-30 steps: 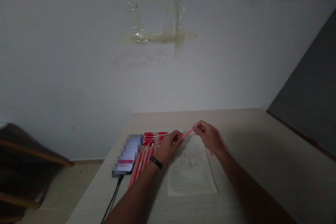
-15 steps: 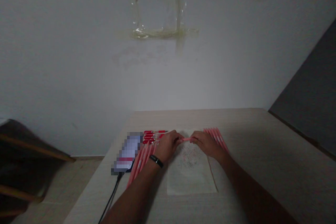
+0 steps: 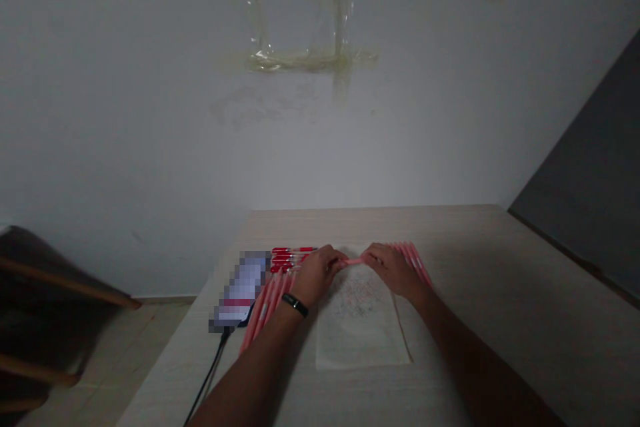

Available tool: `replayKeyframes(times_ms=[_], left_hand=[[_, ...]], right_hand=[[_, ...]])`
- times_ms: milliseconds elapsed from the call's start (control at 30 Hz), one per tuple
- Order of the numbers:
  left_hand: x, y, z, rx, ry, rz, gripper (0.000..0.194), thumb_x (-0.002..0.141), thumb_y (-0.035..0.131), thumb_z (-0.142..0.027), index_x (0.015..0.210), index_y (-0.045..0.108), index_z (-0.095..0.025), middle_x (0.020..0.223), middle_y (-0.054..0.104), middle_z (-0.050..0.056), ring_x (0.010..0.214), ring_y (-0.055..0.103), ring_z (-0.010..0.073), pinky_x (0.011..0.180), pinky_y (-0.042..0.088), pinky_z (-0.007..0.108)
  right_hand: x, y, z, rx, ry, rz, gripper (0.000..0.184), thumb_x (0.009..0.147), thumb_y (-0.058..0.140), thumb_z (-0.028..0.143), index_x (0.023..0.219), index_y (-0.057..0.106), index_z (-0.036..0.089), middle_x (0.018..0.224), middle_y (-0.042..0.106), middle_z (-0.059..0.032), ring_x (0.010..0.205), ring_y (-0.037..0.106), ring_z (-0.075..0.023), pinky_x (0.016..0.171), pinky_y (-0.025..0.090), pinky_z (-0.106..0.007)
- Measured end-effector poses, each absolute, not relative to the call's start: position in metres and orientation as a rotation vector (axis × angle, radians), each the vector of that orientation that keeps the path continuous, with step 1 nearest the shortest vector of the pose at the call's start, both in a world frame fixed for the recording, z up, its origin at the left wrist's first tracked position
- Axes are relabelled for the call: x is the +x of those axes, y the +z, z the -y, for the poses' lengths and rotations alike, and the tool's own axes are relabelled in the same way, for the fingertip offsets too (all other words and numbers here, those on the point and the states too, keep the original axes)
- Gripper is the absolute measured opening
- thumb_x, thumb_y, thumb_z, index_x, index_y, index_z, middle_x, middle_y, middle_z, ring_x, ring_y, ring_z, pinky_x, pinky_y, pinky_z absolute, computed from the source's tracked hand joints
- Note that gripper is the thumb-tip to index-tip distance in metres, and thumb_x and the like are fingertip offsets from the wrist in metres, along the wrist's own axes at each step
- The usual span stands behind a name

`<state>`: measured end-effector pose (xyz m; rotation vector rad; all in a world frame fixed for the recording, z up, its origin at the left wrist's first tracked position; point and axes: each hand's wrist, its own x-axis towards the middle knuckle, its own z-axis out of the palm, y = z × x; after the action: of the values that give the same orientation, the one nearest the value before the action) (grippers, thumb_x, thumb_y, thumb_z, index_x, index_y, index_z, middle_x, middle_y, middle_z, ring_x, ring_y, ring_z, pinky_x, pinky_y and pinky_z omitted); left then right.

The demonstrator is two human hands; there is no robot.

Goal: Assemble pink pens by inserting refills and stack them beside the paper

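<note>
A slim pink pen (image 3: 354,261) is held level between my two hands, over the far end of a pale cloth (image 3: 363,343) with a speckled stain. My left hand (image 3: 316,275), with a dark band on its wrist, pinches the left end. On the other end, the fingers of my right hand (image 3: 394,269) are closed; they cover that tip. Several similar pink pens (image 3: 265,307) lie side by side left of the cloth, partly behind my left forearm. Another row of pink pens (image 3: 417,261) rests just beyond my right hand. Several red pens (image 3: 287,258) lie behind my left wrist.
A phone-like device (image 3: 243,290), blurred out, lies at the table's left side with a black cable (image 3: 207,373) running toward me. The wooden table (image 3: 500,320) meets a wall with old tape (image 3: 300,63). Dark furniture with wooden legs (image 3: 65,280) stands at left.
Both hands keep hold of the pink pen, and the right fingers have shifted slightly along it. The whole view has moved a little; the other pens look the same.
</note>
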<state>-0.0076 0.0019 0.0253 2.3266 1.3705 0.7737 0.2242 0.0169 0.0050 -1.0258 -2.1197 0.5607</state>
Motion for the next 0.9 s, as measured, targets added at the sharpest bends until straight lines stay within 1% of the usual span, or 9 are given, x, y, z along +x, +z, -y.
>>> replayKeyframes(times_ms=[100,267,400,433,567,700,800,867,900], left_hand=[[-0.0082,0.0237,-0.0013,2.344,0.792,-1.351,0.026,0.097,0.053,-0.035,0.103,0.075,-0.022,0.094,0.07,0.006,0.088,0.064,0.0187,0.079,0.046,0.027],[-0.0087,0.0201,-0.0019,2.348,0.788,-1.373,0.027,0.098,0.051,-0.033,0.102,0.075,-0.022,0.092,0.07,0.006,0.087,0.064,0.0186,0.079,0.046,0.027],[-0.008,0.0206,-0.0021,2.346,0.785,-1.373,0.028,0.098,0.051,-0.036,0.102,0.075,-0.022,0.092,0.07,0.006,0.086,0.064,0.0184,0.078,0.046,0.026],[-0.0079,0.021,-0.002,2.343,0.79,-1.371,0.028,0.098,0.051,-0.036,0.102,0.075,-0.022,0.093,0.07,0.007,0.087,0.064,0.0184,0.078,0.046,0.026],[-0.0081,0.0215,-0.0019,2.332,0.8,-1.375,0.026,0.097,0.053,-0.033,0.104,0.075,-0.022,0.095,0.07,0.007,0.088,0.064,0.0186,0.079,0.047,0.027],[-0.0085,0.0212,-0.0019,2.325,0.805,-1.388,0.025,0.097,0.053,-0.033,0.102,0.074,-0.022,0.094,0.07,0.006,0.086,0.064,0.0183,0.077,0.047,0.027],[-0.0085,0.0218,-0.0016,2.326,0.815,-1.386,0.025,0.097,0.053,-0.034,0.102,0.074,-0.022,0.093,0.069,0.006,0.085,0.064,0.0179,0.077,0.046,0.027],[-0.0083,0.0222,-0.0013,2.336,0.815,-1.379,0.025,0.097,0.052,-0.033,0.102,0.074,-0.022,0.093,0.069,0.006,0.085,0.063,0.0179,0.077,0.046,0.027],[-0.0082,0.0224,-0.0011,2.341,0.813,-1.378,0.025,0.097,0.052,-0.033,0.103,0.074,-0.022,0.093,0.069,0.006,0.085,0.063,0.0178,0.078,0.046,0.027]], right_hand=[[0.2241,0.002,-0.0186,-1.03,0.565,2.123,0.03,0.101,0.049,0.029,0.076,0.063,0.018,0.078,0.063,-0.0016,0.076,0.058,-0.0158,0.071,0.04,-0.028],[0.2211,0.0002,-0.0156,-1.029,0.646,2.059,0.003,0.092,0.063,0.023,0.092,0.062,0.02,0.087,0.065,-0.0009,0.082,0.06,-0.016,0.074,0.042,-0.027],[0.2209,0.0014,-0.0147,-1.062,0.637,2.017,0.01,0.091,0.065,0.027,0.098,0.062,0.02,0.091,0.066,-0.0017,0.085,0.06,-0.0167,0.075,0.043,-0.027],[0.2216,0.0014,-0.0155,-1.071,0.617,2.027,0.01,0.093,0.061,0.029,0.095,0.063,0.02,0.089,0.066,-0.002,0.083,0.06,-0.0168,0.074,0.042,-0.028],[0.2244,-0.0005,-0.0189,-1.073,0.564,2.108,0.031,0.101,0.046,0.029,0.077,0.063,0.019,0.077,0.063,-0.0019,0.076,0.058,-0.0164,0.073,0.04,-0.029],[0.2233,-0.0025,-0.0187,-1.087,0.632,2.04,0.007,0.092,0.06,0.025,0.088,0.063,0.02,0.081,0.064,-0.0003,0.076,0.058,-0.0155,0.07,0.04,-0.027],[0.2221,-0.003,-0.0182,-1.075,0.673,1.989,0.015,0.087,0.066,0.025,0.101,0.063,0.021,0.09,0.066,-0.0007,0.081,0.06,-0.0157,0.073,0.043,-0.027],[0.2222,-0.0029,-0.0184,-1.077,0.658,2.013,0.011,0.092,0.061,0.029,0.096,0.065,0.02,0.089,0.066,-0.0015,0.082,0.06,-0.0162,0.074,0.043,-0.028],[0.2223,-0.0027,-0.0186,-1.075,0.65,2.04,0.015,0.096,0.056,0.031,0.091,0.065,0.02,0.086,0.066,-0.0017,0.081,0.06,-0.0163,0.074,0.042,-0.028]])
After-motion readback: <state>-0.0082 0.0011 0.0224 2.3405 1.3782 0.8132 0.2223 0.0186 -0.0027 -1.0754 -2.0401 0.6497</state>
